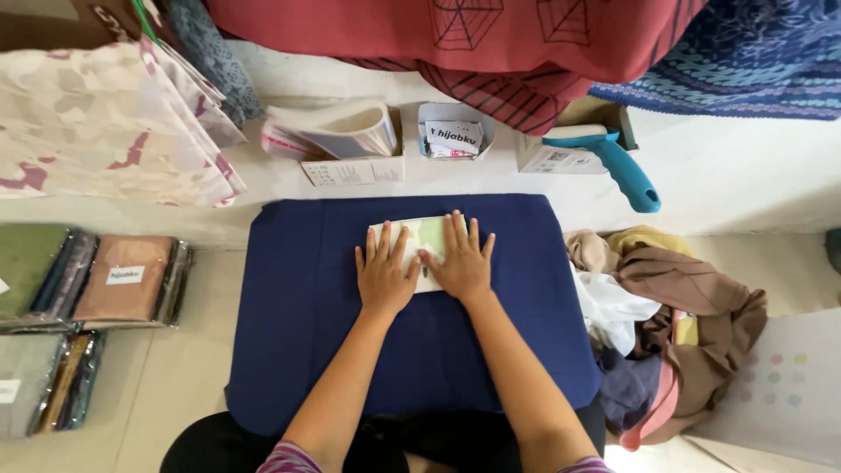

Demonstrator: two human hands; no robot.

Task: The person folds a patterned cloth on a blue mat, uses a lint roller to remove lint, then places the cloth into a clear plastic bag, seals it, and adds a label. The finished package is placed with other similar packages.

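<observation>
While both palms lie flat, left hand (383,278), right hand (462,260) press folded pale cloth (412,235) on navy pad (307,298).

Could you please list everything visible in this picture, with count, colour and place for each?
folded cloth: one, pale green and cream, on the pad under both hands
pad: one, navy, centre
lint roller: one, teal handle, upper right
small boxes: three, white, along the back
bagged scarves: several, green and brown, left
patterned fabric: a stack, cream and pink, upper left
loose cloths: a heap, brown, white, yellow, right
hanging fabrics: red and blue, top
left hand: flat on the cloth
right hand: flat on the cloth
</observation>
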